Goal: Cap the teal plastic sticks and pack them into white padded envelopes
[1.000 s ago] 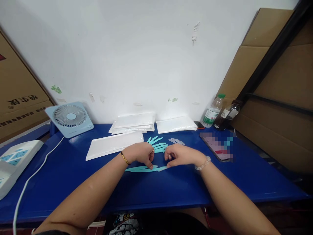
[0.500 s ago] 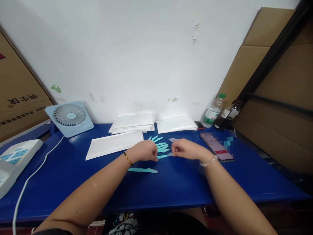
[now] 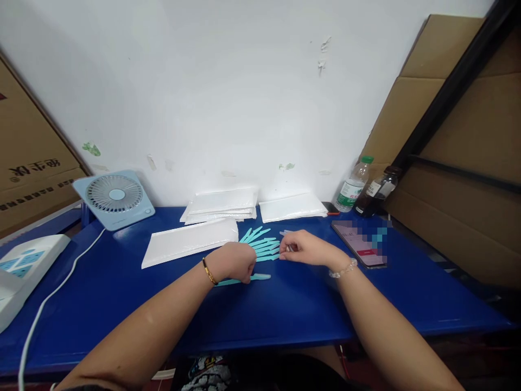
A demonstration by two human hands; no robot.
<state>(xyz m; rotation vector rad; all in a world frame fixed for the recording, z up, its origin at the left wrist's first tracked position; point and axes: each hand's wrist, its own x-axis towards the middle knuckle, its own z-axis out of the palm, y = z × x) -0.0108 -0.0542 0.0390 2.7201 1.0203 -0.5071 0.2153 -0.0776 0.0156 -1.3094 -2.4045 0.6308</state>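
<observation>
On the blue table [image 3: 285,304] a fan of several turquoise eyebrow razors [image 3: 262,248] lies between my two hands. A separate turquoise eyebrow razor [image 3: 261,277] rests nearer to me, and the curled fingers of my left hand [image 3: 236,260] are closed on its middle, hiding that part. My right hand [image 3: 303,248] is at the right ends of the fan, thumb and fingers pinched together. Something small and pale shows at its fingertips, too unclear to name. Just behind that hand lie pale, clear plastic pieces [image 3: 285,233], partly covered.
White padded envelopes [image 3: 222,202] are stacked at the wall, with another envelope [image 3: 187,241] in front and more envelopes [image 3: 291,207] to the right. A blue fan [image 3: 116,198] and white device [image 3: 28,271] stand left. Right are a phone [image 3: 360,244], water bottle [image 3: 352,187] and dark bottle [image 3: 376,193].
The razor stretched between my hands has joined the fan. My left hand has come down and left onto the nearer razor, shifting it slightly right. My right hand has moved slightly left.
</observation>
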